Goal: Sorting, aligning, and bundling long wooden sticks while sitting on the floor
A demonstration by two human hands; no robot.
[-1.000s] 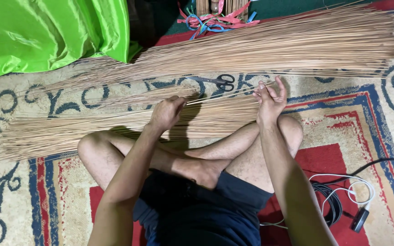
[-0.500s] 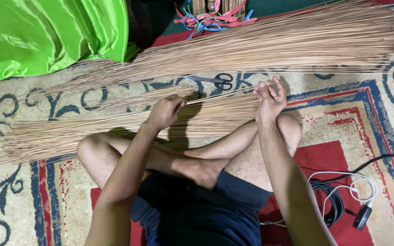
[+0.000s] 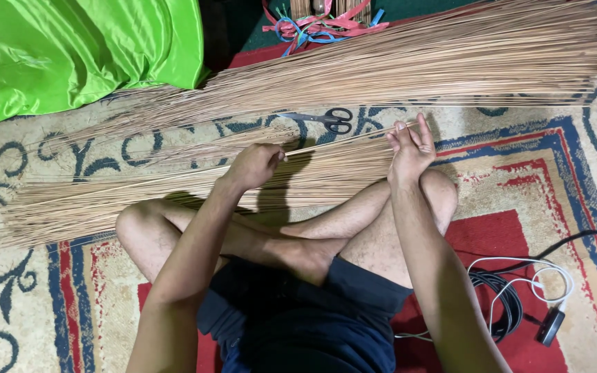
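Left grip (image 3: 256, 166) pinching thin sticks (image 3: 174, 190), right grip (image 3: 409, 148) half-spread, over patterned carpet (image 3: 561, 179).

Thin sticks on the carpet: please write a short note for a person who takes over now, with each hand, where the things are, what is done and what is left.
Left hand: closed on one thin stick, above the near pile.
Right hand: open, its fingers at the other end of that stick.
Near pile of sticks: flat on the carpet in front of the crossed legs.
Far pile of sticks: bigger, lies behind it.
Scissors: on the carpet between the two piles, untouched.
Done: one stick lifted out of the near pile.
Left: the pictures do not show how many sticks remain to handle.
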